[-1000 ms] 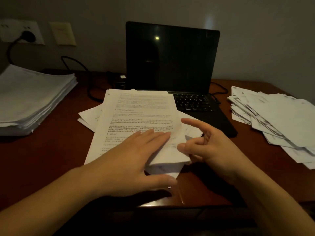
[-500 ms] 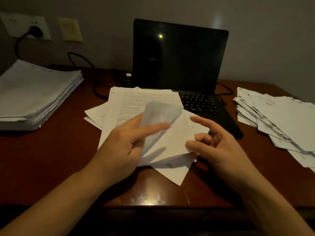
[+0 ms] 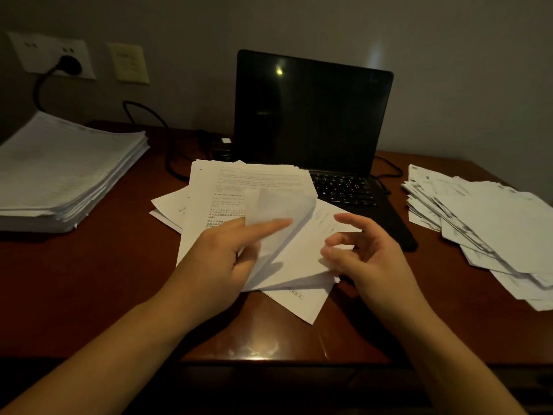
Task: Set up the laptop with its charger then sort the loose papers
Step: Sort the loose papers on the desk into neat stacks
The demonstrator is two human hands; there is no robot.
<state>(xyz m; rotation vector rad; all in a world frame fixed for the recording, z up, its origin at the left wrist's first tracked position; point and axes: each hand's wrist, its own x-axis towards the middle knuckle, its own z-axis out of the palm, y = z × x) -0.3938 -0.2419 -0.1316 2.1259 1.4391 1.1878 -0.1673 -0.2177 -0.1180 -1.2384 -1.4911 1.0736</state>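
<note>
While the left hand (image 3: pixel 221 259) pinches a curled-up top white sheet (image 3: pixel 278 211) between its outstretched index finger and the thumb below, the sheet's far edge stands bent over the loose pile of printed white papers (image 3: pixel 254 184) at the middle of the dark red-brown wooden surface (image 3: pixel 89 280). That pile lies askew, with single sheets sticking out toward 9 o'clock and 5 o'clock, and its far edge overlaps the front left part of the black laptop (image 3: pixel 311 115). At 12 o'clock the laptop stands open, its screen dark but for a small glint of light, its keyboard partly showing past the papers. Just at 3 o'clock from the pile, the right hand (image 3: pixel 368 259) hovers with its fingers loosely curled and the index finger reaching forward, holding nothing; whether its thumb touches the paper edge cannot be told. From a white wall socket (image 3: pixel 70 64) at 10 o'clock a black charger cable (image 3: pixel 149 115) loops down to a small black charger block (image 3: pixel 223 145) just beside the laptop's left edge. A beige wall plate (image 3: pixel 128 64) sits next to the socket. At 9 o'clock rests a tall squared stack of white paper (image 3: pixel 65 175); at 3 o'clock spreads a fanned heap of white papers (image 3: pixel 484 223), well apart from the middle pile.
</note>
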